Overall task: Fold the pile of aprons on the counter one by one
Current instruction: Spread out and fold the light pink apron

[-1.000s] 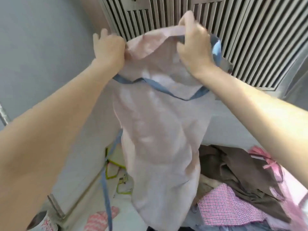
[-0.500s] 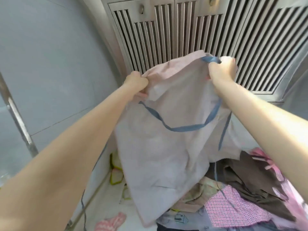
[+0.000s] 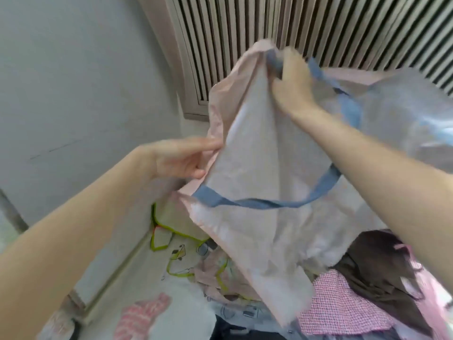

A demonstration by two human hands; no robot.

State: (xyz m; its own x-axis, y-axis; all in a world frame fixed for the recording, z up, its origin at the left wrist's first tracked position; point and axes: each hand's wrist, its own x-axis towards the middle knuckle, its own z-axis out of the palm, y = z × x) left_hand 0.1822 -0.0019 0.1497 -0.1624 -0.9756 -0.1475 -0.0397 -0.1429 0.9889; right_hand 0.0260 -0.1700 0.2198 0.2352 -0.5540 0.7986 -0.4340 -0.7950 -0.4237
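Note:
A pale pink apron (image 3: pixel 255 182) with a blue neck strap (image 3: pixel 255 203) hangs in the air above the pile. My right hand (image 3: pixel 291 84) grips its top edge where the blue strap joins, high in the middle. My left hand (image 3: pixel 181 159) pinches the apron's left edge lower down, fingers closed on the cloth. The apron's lower end drapes onto the pile of aprons (image 3: pixel 362 303) on the counter, which shows a pink checked one (image 3: pixel 343 305) and a brown one (image 3: pixel 377 273).
A slatted metal vent panel (image 3: pixel 318 28) rises behind the apron. A grey wall (image 3: pixel 73 82) stands on the left. White aprons with green trim (image 3: pixel 171 236) lie by the wall, and a pink striped cloth (image 3: pixel 142 315) lies at the near left.
My left hand has dropped from the apron's top edge to its left side. My right hand shifted left toward the centre, bunching the top. The apron now hangs more folded along its length.

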